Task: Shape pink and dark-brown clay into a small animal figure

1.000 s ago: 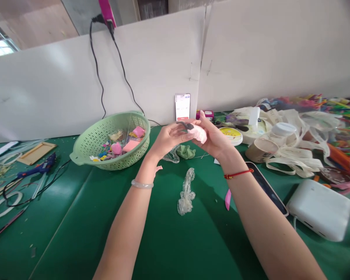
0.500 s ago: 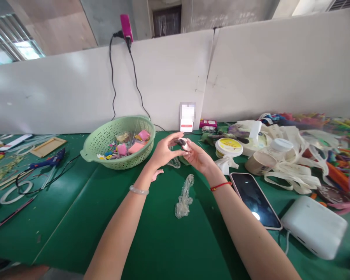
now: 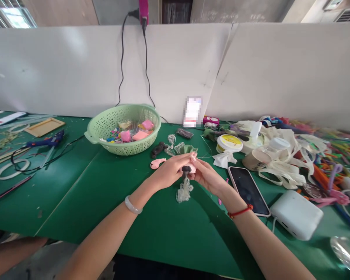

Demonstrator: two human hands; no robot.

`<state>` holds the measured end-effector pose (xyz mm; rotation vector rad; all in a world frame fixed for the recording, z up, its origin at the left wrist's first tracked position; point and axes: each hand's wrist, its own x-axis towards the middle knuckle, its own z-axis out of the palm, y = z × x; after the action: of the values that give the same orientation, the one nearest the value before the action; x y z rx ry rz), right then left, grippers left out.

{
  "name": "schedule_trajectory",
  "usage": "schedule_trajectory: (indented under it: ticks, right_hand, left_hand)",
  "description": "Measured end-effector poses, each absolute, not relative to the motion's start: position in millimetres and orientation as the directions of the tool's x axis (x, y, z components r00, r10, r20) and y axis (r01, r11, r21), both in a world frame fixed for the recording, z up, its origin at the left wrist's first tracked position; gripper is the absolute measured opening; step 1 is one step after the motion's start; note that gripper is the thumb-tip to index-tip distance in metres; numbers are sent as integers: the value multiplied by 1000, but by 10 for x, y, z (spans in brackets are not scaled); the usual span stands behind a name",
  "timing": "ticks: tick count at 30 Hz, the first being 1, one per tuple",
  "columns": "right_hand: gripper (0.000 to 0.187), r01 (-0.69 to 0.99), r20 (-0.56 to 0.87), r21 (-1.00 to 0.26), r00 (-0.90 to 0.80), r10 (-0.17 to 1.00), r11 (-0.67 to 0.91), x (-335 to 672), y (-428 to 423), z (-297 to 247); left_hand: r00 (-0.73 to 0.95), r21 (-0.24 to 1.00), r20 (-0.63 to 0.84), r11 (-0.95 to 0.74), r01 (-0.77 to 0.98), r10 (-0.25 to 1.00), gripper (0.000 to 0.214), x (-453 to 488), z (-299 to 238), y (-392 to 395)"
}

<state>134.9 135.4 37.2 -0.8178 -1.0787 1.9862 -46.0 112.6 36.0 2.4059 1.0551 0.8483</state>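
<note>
Above the green table, my left hand [image 3: 170,171] and my right hand [image 3: 207,177] meet with fingertips together. Between them they hold a small pink-and-black piece of what looks like modelling clay [image 3: 186,169]; its dark end points toward me and the fingers cover much of the rest. Crumpled clear plastic wrap [image 3: 184,192] lies just below it. Left of my left hand is a pink clay lump [image 3: 157,163], and a dark lump [image 3: 158,149] sits behind that. More clear wrap and a green leafy piece [image 3: 188,149] lie beyond my fingers.
A pale green basket [image 3: 93,137] with colourful packets stands at back left. On the right are a phone [image 3: 247,190], a white box-shaped device [image 3: 297,214], a yellow-lidded tub [image 3: 230,143] and tangled bags. A glue gun [image 3: 46,140] lies left. Another person's arm shows lower left.
My hands have come lower and closer together around the clay piece, whose dark end now faces me. My view has tilted down, revealing the dark lump behind the pink one.
</note>
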Motion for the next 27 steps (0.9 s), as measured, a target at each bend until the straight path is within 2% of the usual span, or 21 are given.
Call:
schedule_trajectory:
  ticks: [6,11,14,19,24,27]
  right_hand:
    - [59,-143,-234,-924,-522,820,-354,1535,1170,315]
    - [48,50,-274,-950,-603,749,-307,1612,1032,303]
    - [48,60,-249,-958,-660,709,-281,1587,1000,321]
    - [44,57,-216,-971,-628,747,-233,1599,1025,347]
    - [48,12,-212,-968,-576,790,-250,1588,1046,329]
    - [50,68,-135,-991,-520,843,-117,1574,1040,315]
  left_hand:
    - [511,202,435,-633,747,742,56,-569,227,999]
    - [431,45,463,-506,861,774,46,-644,183,968]
    - [407,26,474,-474,880,781,43,-619,178,975]
    - [437,59,480,-524,849,761,43,-552,178,950]
    - [415,142,455,-524,840,788,50,-519,167,928]
    - [337,240,424,-463,853,841,45,-517,167,928]
